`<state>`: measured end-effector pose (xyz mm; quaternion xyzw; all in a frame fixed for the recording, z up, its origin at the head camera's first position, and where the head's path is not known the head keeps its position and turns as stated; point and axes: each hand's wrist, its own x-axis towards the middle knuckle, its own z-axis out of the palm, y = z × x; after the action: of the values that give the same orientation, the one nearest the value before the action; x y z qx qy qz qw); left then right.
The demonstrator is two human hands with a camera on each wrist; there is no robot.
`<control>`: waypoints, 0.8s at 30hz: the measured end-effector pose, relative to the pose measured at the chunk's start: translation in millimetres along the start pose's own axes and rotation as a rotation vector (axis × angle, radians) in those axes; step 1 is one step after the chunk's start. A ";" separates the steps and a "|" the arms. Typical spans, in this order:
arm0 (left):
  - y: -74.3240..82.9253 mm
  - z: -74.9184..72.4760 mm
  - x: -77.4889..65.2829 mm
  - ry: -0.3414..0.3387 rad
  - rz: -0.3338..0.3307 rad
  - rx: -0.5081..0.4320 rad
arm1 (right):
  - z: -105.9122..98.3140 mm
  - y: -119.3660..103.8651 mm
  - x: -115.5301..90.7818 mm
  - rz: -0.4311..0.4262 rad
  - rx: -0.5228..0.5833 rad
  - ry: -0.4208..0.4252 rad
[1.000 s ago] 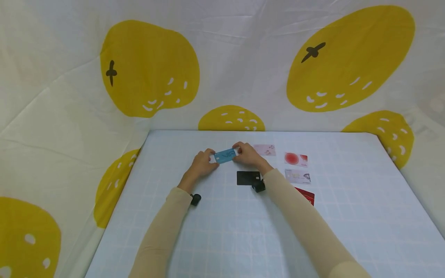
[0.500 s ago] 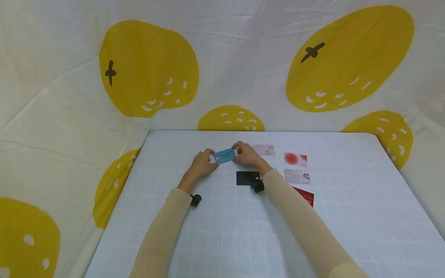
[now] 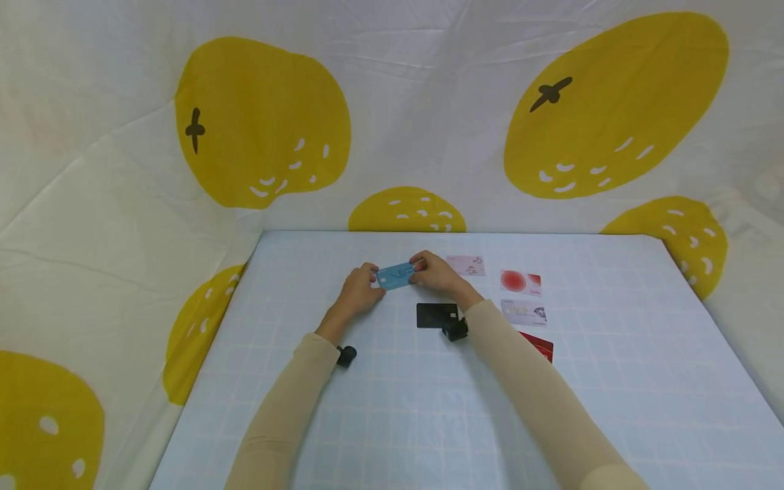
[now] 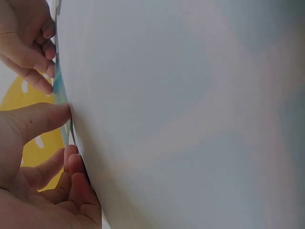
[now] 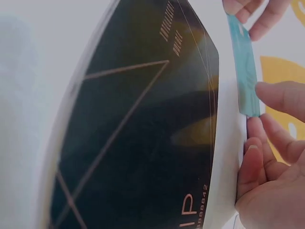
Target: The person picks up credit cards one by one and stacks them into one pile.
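Long, close-fitting beige sleeves (image 3: 284, 408), plain with soft creases, cover both arms, a small black device (image 3: 347, 356) with a rounded end showing at the left wrist and a blockier black device (image 3: 455, 331) at the right.

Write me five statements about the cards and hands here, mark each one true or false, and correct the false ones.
1. The left hand and the right hand both hold the blue card. True.
2. The right sleeve hides part of the red card in the head view. True.
3. In the head view, the red card lies to the left of the blue card. False: it lies to the right.
4. The black card lies nearer the person than the blue card. True.
5. The left hand grips the black card. False: it holds one end of the blue card, and neither hand holds the black card.
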<state>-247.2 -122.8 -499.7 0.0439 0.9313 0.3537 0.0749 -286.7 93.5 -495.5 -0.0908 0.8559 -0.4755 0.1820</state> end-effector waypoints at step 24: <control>0.3 3.4 -5.1 0.072 -0.085 -0.271 | -1.7 2.2 -10.0 -0.011 0.041 0.066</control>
<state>-241.5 -121.1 -501.4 -0.0188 0.8781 0.4742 0.0615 -278.1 99.3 -494.2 -0.0761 0.8511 -0.4965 0.1529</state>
